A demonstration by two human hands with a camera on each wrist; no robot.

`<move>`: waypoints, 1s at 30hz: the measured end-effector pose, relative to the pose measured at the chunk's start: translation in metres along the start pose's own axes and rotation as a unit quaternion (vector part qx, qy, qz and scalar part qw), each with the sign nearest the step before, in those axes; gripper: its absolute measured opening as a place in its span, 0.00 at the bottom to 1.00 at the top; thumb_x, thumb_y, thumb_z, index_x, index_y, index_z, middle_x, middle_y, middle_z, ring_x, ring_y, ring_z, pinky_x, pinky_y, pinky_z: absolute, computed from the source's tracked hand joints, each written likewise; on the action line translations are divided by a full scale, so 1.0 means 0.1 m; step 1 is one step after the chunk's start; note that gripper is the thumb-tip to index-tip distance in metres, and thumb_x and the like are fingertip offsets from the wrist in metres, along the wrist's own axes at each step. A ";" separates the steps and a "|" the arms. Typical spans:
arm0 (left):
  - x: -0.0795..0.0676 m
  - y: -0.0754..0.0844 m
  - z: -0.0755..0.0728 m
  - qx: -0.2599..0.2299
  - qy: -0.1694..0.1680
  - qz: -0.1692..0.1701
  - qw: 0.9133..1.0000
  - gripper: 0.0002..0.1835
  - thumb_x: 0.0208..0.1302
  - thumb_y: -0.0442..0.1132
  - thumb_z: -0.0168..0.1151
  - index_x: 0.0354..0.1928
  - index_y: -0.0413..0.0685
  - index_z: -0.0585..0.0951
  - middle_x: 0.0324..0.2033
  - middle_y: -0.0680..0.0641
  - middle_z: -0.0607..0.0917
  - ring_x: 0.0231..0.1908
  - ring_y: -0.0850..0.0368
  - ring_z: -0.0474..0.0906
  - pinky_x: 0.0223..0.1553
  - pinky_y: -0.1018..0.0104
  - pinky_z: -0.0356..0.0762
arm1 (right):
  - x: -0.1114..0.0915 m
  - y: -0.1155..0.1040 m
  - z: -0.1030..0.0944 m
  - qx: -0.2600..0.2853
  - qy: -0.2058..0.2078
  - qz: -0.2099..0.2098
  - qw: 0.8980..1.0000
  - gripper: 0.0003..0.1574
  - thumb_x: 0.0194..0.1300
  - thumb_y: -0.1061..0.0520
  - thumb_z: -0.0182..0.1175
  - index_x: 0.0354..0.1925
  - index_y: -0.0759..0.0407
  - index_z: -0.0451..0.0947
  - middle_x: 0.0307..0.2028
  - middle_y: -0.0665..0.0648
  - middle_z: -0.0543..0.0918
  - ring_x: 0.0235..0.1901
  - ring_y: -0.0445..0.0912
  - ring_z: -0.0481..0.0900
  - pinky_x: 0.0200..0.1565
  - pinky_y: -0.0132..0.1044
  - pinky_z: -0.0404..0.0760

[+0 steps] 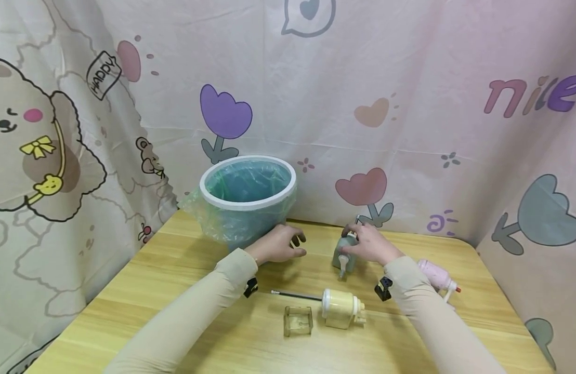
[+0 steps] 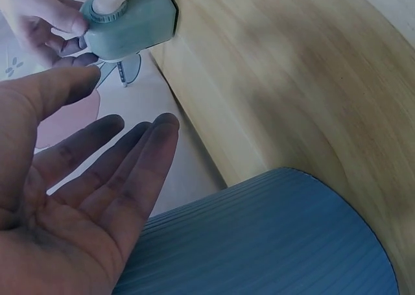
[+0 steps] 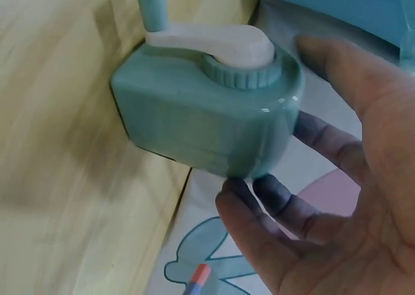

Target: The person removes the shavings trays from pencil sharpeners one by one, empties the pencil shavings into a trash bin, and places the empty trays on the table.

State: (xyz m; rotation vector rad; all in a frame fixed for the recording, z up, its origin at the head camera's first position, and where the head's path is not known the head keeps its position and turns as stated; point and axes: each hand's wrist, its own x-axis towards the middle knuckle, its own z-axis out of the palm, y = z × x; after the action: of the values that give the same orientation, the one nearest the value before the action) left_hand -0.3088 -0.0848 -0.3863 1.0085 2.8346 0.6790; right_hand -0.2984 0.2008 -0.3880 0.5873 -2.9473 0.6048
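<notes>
The green pencil sharpener (image 3: 188,120) has a pale crank and stands near the table's back edge. My right hand (image 1: 369,244) holds it from the back end, fingers curled about its body, as the right wrist view shows. A pencil (image 3: 198,279) with a pink end pokes out beyond those fingers; where it enters the sharpener is hidden. My left hand (image 1: 279,243) hangs in front of the blue bin (image 2: 272,236), fingers loosely bent and nothing in them. In the left wrist view, a gap separates its fingertips from the sharpener. Several fingertips look dark.
A yellow pencil sharpener (image 1: 339,309) lies nearer me with a black pencil (image 1: 297,295) in it. Beside it sits a clear brownish shavings box (image 1: 298,321). A pink sharpener (image 1: 435,274) lies by my right forearm. The bin, lined with a greenish bag (image 1: 208,221), stands back left.
</notes>
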 end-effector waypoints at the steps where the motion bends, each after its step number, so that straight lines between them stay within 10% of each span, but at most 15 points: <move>1: 0.00 0.00 0.00 0.000 0.000 0.001 1.000 0.16 0.71 0.43 0.71 0.55 0.42 0.87 0.49 0.40 0.92 0.50 0.47 0.90 0.54 0.54 0.91 | 0.00 -0.01 0.01 -0.001 0.002 0.005 1.000 0.28 0.66 0.41 0.74 0.54 0.58 0.84 0.43 0.60 0.87 0.51 0.60 0.80 0.53 0.58 0.84; 8: 0.01 0.01 0.00 0.000 -0.003 0.001 1.000 0.16 0.71 0.44 0.72 0.54 0.42 0.87 0.48 0.41 0.92 0.50 0.47 0.90 0.54 0.54 0.91 | 0.03 -0.11 0.05 -0.033 0.023 0.026 0.999 0.23 0.71 0.41 0.69 0.51 0.57 0.82 0.31 0.59 0.87 0.51 0.64 0.81 0.54 0.64 0.84; 30: -0.02 -0.02 0.02 -0.020 -0.016 0.005 1.000 0.17 0.71 0.42 0.72 0.54 0.38 0.87 0.51 0.38 0.91 0.51 0.45 0.90 0.56 0.52 0.90 | -0.04 -0.20 0.00 -0.023 -0.029 0.002 0.999 0.21 0.61 0.50 0.71 0.51 0.54 0.82 0.46 0.65 0.86 0.50 0.59 0.78 0.49 0.58 0.87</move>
State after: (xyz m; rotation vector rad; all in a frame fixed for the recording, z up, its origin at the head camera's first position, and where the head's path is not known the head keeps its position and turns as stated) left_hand -0.3087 -0.0868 -0.3889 1.0194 2.7786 0.7126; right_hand -0.2873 0.1851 -0.3814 0.6043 -3.0090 0.5264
